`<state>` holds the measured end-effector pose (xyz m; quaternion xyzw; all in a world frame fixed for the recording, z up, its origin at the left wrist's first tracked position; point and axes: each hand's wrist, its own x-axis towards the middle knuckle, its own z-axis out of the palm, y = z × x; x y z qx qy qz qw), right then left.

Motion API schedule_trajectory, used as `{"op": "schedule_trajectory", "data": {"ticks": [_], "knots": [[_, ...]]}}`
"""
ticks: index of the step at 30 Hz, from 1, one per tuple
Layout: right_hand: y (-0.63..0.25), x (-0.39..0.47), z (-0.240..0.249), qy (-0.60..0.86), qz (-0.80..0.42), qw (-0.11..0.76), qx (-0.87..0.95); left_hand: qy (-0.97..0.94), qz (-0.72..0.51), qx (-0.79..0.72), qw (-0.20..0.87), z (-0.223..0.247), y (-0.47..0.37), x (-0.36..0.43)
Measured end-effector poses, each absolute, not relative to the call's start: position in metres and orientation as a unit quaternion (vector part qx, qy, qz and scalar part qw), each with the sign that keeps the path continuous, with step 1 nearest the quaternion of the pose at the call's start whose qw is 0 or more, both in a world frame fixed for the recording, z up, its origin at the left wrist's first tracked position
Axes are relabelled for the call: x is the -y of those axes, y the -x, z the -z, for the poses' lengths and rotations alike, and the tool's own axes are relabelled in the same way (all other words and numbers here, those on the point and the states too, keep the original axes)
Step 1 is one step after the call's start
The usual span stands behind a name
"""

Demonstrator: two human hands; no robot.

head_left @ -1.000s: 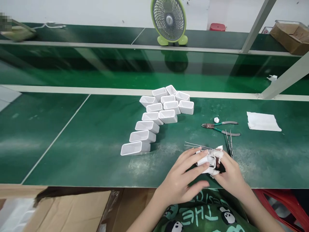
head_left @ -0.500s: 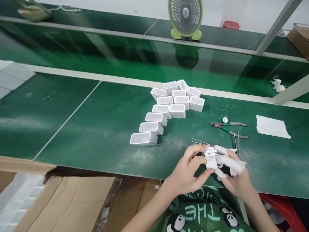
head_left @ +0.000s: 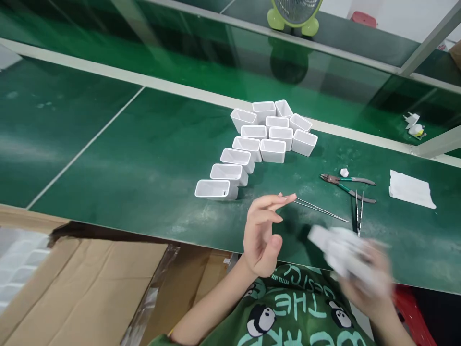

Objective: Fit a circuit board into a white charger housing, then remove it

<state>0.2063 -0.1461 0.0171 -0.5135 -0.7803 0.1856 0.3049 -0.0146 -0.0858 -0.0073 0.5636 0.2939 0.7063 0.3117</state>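
Observation:
My left hand (head_left: pixel 262 235) is raised above the table's front edge, fingers apart and holding nothing. Its fingertips overlap one end of a long thin pair of metal tweezers (head_left: pixel 321 210) in this view; whether they touch I cannot tell. My right hand (head_left: pixel 374 281), smeared by motion, grips a blurred white object (head_left: pixel 342 252), apparently with crumpled white tissue around it. Beyond that hand lie another pair of tweezers (head_left: pixel 359 214), green-and-grey-handled pliers (head_left: pixel 347 185) and a small white lump (head_left: pixel 344 172).
Several open white plastic containers (head_left: pixel 272 150) stand grouped on the green table (head_left: pixel 144 158). A flat white sheet (head_left: pixel 411 189) lies at the right. A green fan (head_left: pixel 293 14) sits on the shelf behind. Cardboard (head_left: pixel 108 288) is below the table's left front edge.
My left hand has let go of the white object and moved left, its fingers opening. My right hand has carried the object slightly right and down. The view has tilted downward.

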Motion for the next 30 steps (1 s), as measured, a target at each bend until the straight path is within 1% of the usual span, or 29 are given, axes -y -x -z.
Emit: {"op": "schedule_trajectory", "data": {"ticks": [5, 7, 9, 12, 14, 15, 17, 20, 25, 28, 30], "knots": [[-0.194, 0.135, -0.014, 0.424, -0.175, 0.295, 0.838, -0.570, -0.699, -0.285, 0.325, 0.004, 0.013, 0.087], [-0.196, 0.136, -0.014, 0.419, -0.181, 0.296, 0.839, -0.580, -0.690, -0.276, 0.334, 0.003, 0.014, 0.086], [-0.197, 0.141, -0.015, 0.433, -0.225, 0.310, 0.816, -0.597, -0.666, -0.272, 0.354, 0.002, 0.015, 0.086], [-0.188, 0.148, -0.022, 0.503, -0.369, 0.406, 0.668, -0.653, -0.619, -0.247, 0.360, 0.000, 0.016, 0.086], [-0.177, 0.149, -0.031, 0.530, -0.486, 0.464, 0.518, -0.704, -0.591, -0.220, 0.327, -0.001, 0.016, 0.085], [-0.171, 0.148, -0.036, 0.527, -0.543, 0.474, 0.450, -0.726, -0.578, -0.210, 0.306, -0.002, 0.017, 0.085], [-0.160, 0.143, -0.046, 0.498, -0.650, 0.464, 0.338, -0.751, -0.562, -0.206, 0.278, -0.005, 0.018, 0.084], [-0.151, 0.136, -0.054, 0.446, -0.753, 0.437, 0.207, -0.749, -0.561, -0.221, 0.273, -0.007, 0.019, 0.083], [-0.154, 0.134, -0.051, 0.416, -0.797, 0.423, 0.116, -0.745, -0.566, -0.219, 0.276, -0.008, 0.019, 0.082], [-0.155, 0.134, -0.049, 0.424, -0.796, 0.416, 0.113, -0.743, -0.567, -0.216, 0.282, -0.008, 0.018, 0.081], [-0.154, 0.134, -0.048, 0.438, -0.787, 0.411, 0.144, -0.742, -0.565, -0.211, 0.291, -0.008, 0.018, 0.080]]}}
